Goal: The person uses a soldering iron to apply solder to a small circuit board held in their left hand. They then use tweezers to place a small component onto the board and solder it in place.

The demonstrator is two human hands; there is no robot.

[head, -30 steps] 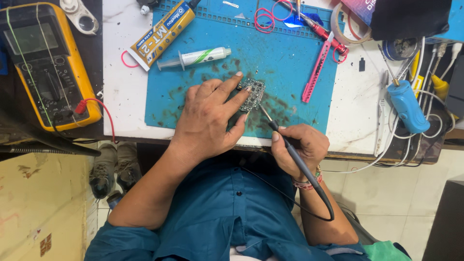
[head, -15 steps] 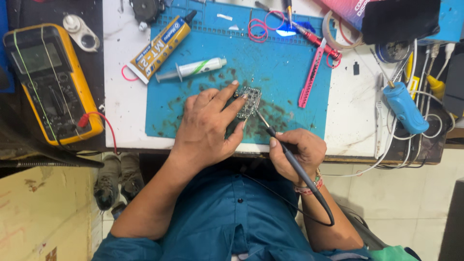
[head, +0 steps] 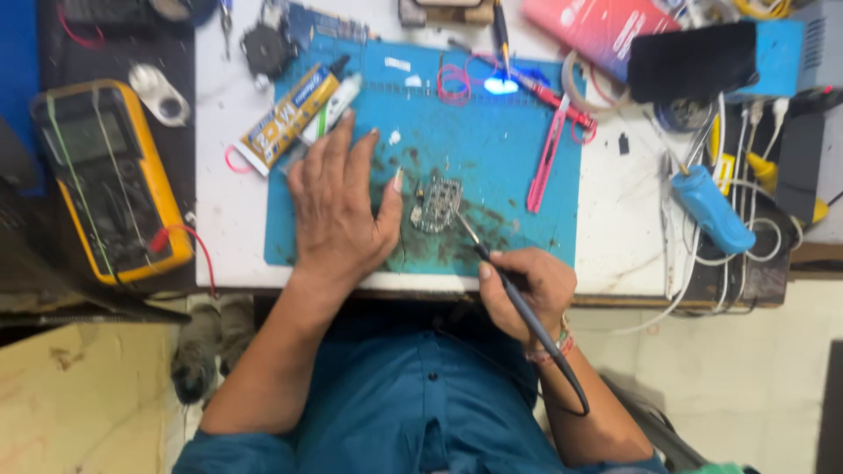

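Note:
A small silvery circuit board lies on the blue work mat. My left hand rests flat on the mat just left of the board, fingers spread, its thumb tip near the board's left edge; it holds nothing. My right hand sits at the table's front edge and grips a black soldering iron like a pen. The iron's thin tip reaches up to the board's lower right corner. Its black cable runs down past my right wrist.
A yellow multimeter with red lead lies at the left. Glue tubes sit above my left hand. Pink tweezers, a blue-lit spot, a blue-handled tool, white cables and a blue-black box crowd the right.
My left hand has slid left off the board and now lies flat beside it. The camera view has shifted, so the table sits lower in frame. The iron stays at the board.

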